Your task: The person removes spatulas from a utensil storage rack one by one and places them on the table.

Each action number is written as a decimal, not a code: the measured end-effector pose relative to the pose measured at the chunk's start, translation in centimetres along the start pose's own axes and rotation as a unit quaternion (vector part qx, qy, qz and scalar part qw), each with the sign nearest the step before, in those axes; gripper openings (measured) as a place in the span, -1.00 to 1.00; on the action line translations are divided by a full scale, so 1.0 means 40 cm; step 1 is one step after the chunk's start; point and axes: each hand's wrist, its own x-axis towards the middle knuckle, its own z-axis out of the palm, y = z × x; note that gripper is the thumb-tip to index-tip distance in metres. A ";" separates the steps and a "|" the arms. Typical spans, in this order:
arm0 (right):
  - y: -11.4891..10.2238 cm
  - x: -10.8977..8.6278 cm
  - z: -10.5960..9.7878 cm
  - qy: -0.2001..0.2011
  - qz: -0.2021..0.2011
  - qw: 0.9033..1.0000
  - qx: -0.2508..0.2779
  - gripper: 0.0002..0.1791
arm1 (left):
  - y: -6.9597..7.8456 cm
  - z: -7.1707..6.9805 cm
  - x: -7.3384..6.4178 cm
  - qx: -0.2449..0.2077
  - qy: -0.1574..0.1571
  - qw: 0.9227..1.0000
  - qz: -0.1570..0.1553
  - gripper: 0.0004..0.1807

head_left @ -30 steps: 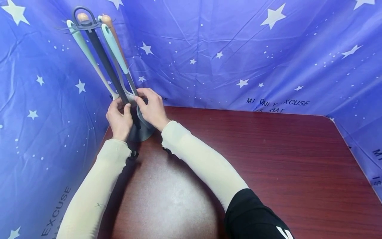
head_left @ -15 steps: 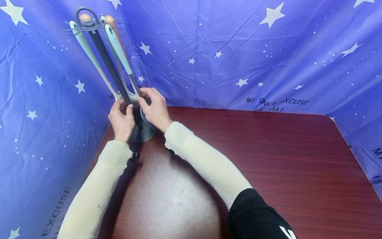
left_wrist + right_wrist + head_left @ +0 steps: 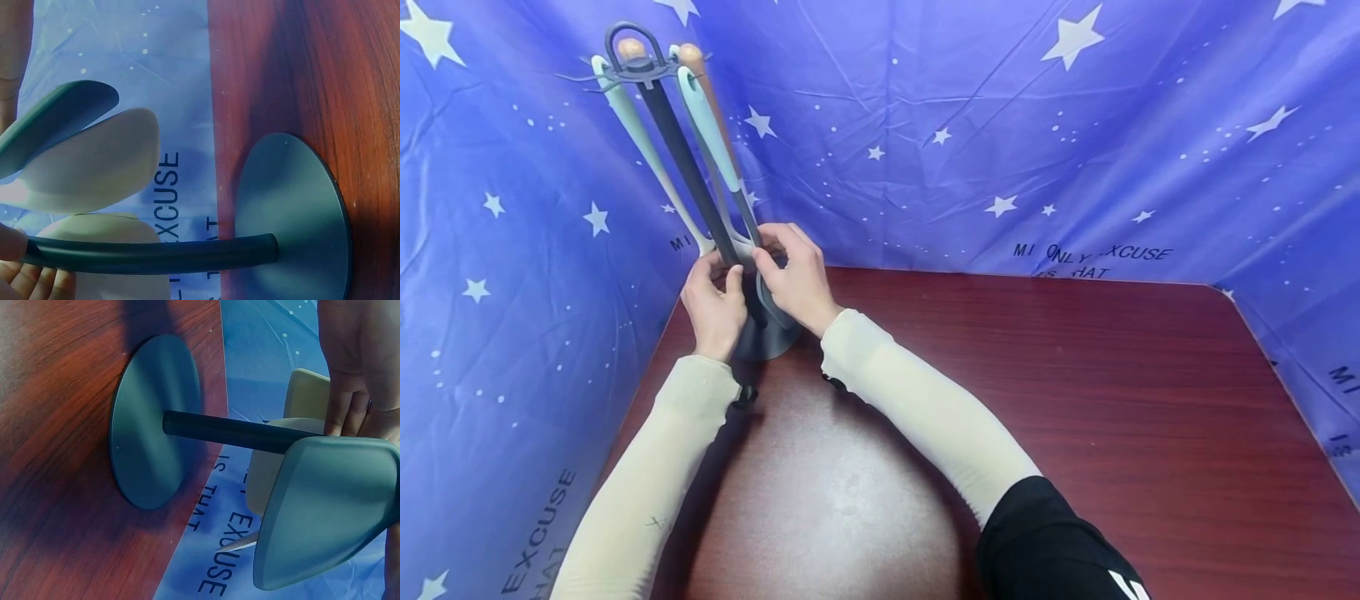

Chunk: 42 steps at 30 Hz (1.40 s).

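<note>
A dark utensil stand with a round base stands at the table's back left corner, its pole leaning leftward in the head view. Several utensils with mint or wood-coloured ends hang from its top hooks. My left hand grips the stand's pole low down, thumb on the near side. Just to its right, my right hand pinches the shaft of a mint-handled spatula. That spatula's flat grey-green head fills the right wrist view's lower right. Pale utensil heads hang beside the pole.
The reddish-brown table stretches away to the right. Blue star-printed curtain encloses its back and sides, close behind the stand. A pale sleeve covers each forearm.
Both hands and the utensil stand have shifted slightly right and down in the head view, while the curtain has slid slightly left. Both grips look the same.
</note>
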 end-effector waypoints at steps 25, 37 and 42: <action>-0.002 -0.039 -0.081 0.003 -0.008 1.000 0.002 -0.79 | 0.038 0.033 -0.044 -0.015 -0.018 0.999 0.021 -0.79; -0.002 -0.061 -0.113 0.015 -0.016 1.000 0.011 -0.78 | 0.055 0.052 -0.066 -0.018 -0.029 0.999 0.026 -0.81; -0.002 -0.068 -0.127 0.021 -0.013 0.999 0.021 -0.77 | 0.065 0.059 -0.074 -0.018 -0.033 0.999 0.024 -0.80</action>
